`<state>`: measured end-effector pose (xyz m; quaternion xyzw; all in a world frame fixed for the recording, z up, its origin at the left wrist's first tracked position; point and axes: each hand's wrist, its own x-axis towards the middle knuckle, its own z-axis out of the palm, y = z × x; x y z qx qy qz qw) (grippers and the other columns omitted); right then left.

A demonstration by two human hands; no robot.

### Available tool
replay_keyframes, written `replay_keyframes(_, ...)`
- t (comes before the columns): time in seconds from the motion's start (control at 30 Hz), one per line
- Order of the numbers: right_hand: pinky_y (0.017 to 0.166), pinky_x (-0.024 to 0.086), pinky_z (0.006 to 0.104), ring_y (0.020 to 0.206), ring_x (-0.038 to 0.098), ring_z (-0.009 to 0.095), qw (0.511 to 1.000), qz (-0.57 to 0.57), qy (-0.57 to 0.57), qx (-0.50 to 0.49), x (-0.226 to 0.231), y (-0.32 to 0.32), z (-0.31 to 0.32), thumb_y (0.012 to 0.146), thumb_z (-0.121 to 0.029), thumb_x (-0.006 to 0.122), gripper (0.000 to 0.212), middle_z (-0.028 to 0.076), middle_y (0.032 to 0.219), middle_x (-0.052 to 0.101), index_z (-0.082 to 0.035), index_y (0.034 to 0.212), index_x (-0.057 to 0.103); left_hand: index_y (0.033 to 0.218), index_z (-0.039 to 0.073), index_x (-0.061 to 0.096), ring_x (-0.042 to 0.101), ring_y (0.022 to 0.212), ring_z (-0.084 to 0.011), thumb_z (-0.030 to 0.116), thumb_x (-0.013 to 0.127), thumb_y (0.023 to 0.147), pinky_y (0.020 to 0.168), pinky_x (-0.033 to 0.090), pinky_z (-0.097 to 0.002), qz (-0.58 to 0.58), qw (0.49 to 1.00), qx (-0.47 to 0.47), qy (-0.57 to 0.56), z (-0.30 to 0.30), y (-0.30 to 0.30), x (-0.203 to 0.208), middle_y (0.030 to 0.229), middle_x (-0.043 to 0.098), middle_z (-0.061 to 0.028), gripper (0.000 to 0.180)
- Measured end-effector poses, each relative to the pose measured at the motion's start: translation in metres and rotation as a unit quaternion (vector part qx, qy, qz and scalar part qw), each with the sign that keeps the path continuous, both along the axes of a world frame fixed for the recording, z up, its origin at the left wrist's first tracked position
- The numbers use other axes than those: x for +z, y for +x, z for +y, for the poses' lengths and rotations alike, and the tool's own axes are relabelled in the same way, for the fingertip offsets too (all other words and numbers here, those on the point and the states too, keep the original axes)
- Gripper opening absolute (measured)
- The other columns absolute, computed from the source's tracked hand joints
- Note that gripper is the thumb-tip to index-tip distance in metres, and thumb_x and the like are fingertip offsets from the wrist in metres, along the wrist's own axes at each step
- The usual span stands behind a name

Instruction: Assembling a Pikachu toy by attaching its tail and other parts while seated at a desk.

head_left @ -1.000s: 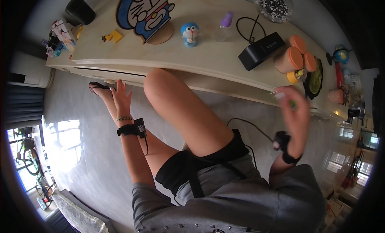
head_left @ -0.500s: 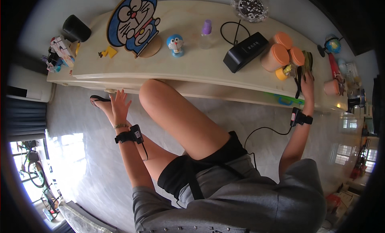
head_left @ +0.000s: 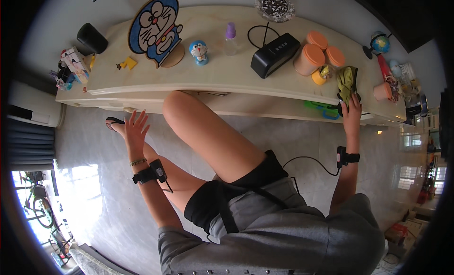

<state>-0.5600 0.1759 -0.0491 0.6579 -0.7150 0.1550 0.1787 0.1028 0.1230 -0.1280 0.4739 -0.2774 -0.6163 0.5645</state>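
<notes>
My right hand [head_left: 351,114] is at the front edge of the cabinet top, on the right. Its fingers are closed over the near end of an olive-green cloth-like item with black parts [head_left: 347,81], whose exact kind I cannot make out. Beside that item stand orange-lidded canisters [head_left: 309,60] and a small yellow pot [head_left: 320,75]. My left hand [head_left: 136,128] hangs in front of the cabinet near a drawer knob [head_left: 128,109], its fingers spread and holding nothing.
On the cabinet top [head_left: 227,78] stand a black box-shaped device [head_left: 275,55], a purple-capped bottle [head_left: 230,41], a blue cat figurine [head_left: 198,52] and a cat-shaped board [head_left: 156,34]. A partly open drawer with green and blue things [head_left: 330,113] lies below. A globe [head_left: 379,42] stands far right.
My right hand has drawn back toward the cabinet's front edge, and the green item shows more fully, nearer to me. The view has shifted slightly. My left hand stays spread.
</notes>
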Motion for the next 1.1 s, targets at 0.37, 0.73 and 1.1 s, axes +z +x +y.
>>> replay_keyframes(0.37, 0.075, 0.042, 0.0241, 0.085, 0.053, 0.012, 0.660, -0.745, -0.086, 0.053, 0.098, 0.142, 0.060, 0.086, -0.023, 0.048, 0.032, 0.006, 0.098, 0.055, 0.001, 0.108, 0.049, 0.120, -0.004, 0.035, 0.049, 0.101, -0.0243, 0.039, 0.033, 0.087, 0.086, 0.038, -0.0336, -0.301, 0.934, -0.031, -0.190, 0.097, -0.118, 0.170, 0.113, 0.049, -0.0180, 0.055)
replay_keyframes(0.73, 0.089, 0.039, 0.0301, 0.103, 0.049, 0.018, 0.402, -0.809, 0.249, 0.349, 0.063, 0.240, 0.067, 0.089, -0.029, 0.039, 0.043, 0.008, 0.116, 0.048, -0.001, 0.121, 0.038, 0.103, -0.005, 0.050, 0.049, 0.053, -0.0052, 0.023, 0.047, 0.086, 0.048, 0.040, -0.0179, -0.279, 0.942, -0.114, -0.148, 0.160, -0.195, 0.176, 0.073, 0.057, -0.0035, 0.033)
replay_keyframes(1.1, 0.083, 0.042, 0.0312, 0.097, 0.053, 0.019, 0.274, -0.903, 0.261, 0.202, 0.090, 0.234, 0.049, 0.086, -0.027, 0.045, 0.040, 0.011, 0.108, 0.053, 0.001, 0.114, 0.044, 0.116, -0.007, 0.040, 0.050, 0.091, -0.0137, 0.026, 0.027, 0.091, 0.071, 0.043, -0.0234, -0.215, 0.952, -0.032, -0.216, 0.171, -0.160, 0.165, 0.115, 0.047, -0.0160, 0.044)
